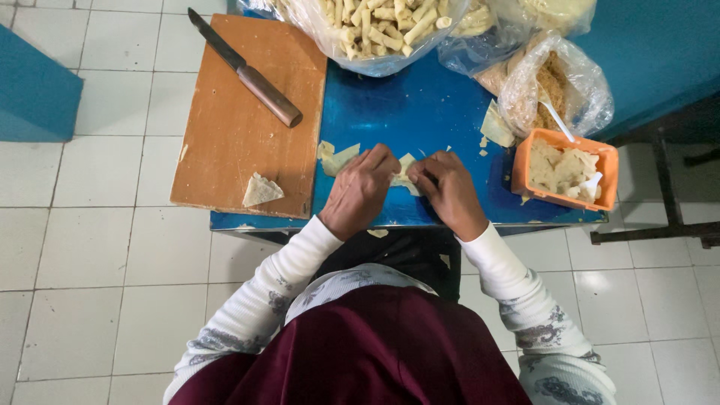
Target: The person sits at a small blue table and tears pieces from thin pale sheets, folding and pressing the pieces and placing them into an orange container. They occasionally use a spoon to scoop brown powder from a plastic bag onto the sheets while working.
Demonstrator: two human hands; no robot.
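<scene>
White floor tiles surround a small blue-topped surface (420, 112), seen from above by a person seated at its near edge. Both hands are brought together at the near middle of the surface. The left hand (362, 189) and the right hand (448, 191) are each curled, fingertips pinched on a thin pale square of dough wrapper (405, 171) that lies between them, touching both. The wrapper's visible part runs roughly left to right, so each hand sits at one end, equally near. Whether filling is inside cannot be told.

Just left of the left hand, loose pale wrapper scraps (337, 157) lie on the blue top. Further left, a brown wooden cutting board (232, 127) covers the surface's left part, with a folded triangular wrapper piece (261, 190) at its near edge and a wooden-handled knife (247, 71) lying diagonally at its far side. To the right, near the right hand, an orange rectangular plastic tub (600, 161) holds pale filling. At the far edge, clear plastic bags of pale rolled sticks (375, 30) and a bag of brownish crumbs (555, 86) are crowded. Open blue space remains only between the hands and the far bags.
</scene>
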